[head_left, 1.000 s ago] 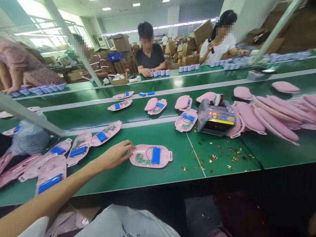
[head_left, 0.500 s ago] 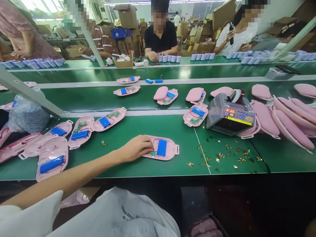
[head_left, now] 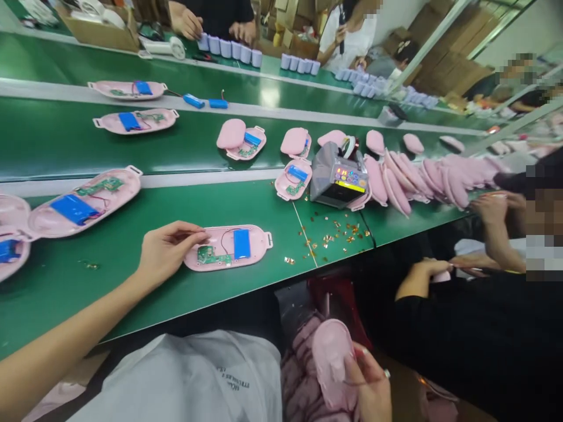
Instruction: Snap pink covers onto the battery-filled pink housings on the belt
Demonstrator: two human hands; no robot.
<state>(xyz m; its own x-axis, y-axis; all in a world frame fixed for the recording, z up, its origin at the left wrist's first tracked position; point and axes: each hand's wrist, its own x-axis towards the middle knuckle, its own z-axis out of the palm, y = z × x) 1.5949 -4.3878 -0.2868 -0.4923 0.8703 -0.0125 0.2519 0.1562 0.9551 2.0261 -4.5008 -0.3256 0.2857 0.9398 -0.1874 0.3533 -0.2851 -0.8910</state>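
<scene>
My left hand [head_left: 169, 246] pinches the left end of a pink casing half [head_left: 213, 235] that lies open side up on the green bench. Inside it are a blue battery pack [head_left: 241, 243] and a green circuit board [head_left: 206, 254], joined by thin wires. Low at the right, my right hand [head_left: 372, 384] grips another pink casing half [head_left: 334, 357], raised over a pile of similar pink pieces [head_left: 301, 369] below bench level. Part of the right hand is cut off by the frame's bottom edge.
A grey tape dispenser [head_left: 336, 176] stands right of centre, beside pink casings [head_left: 398, 190]. Copper-coloured scraps [head_left: 338, 234] litter the bench. More casings with batteries [head_left: 85, 202] lie at left. A co-worker's hands [head_left: 426, 272] are close on the right.
The view has swung right. My right hand has come into sight holding a pink casing half. My left hand has drawn back to the left end of its casing, uncovering the circuit board.
</scene>
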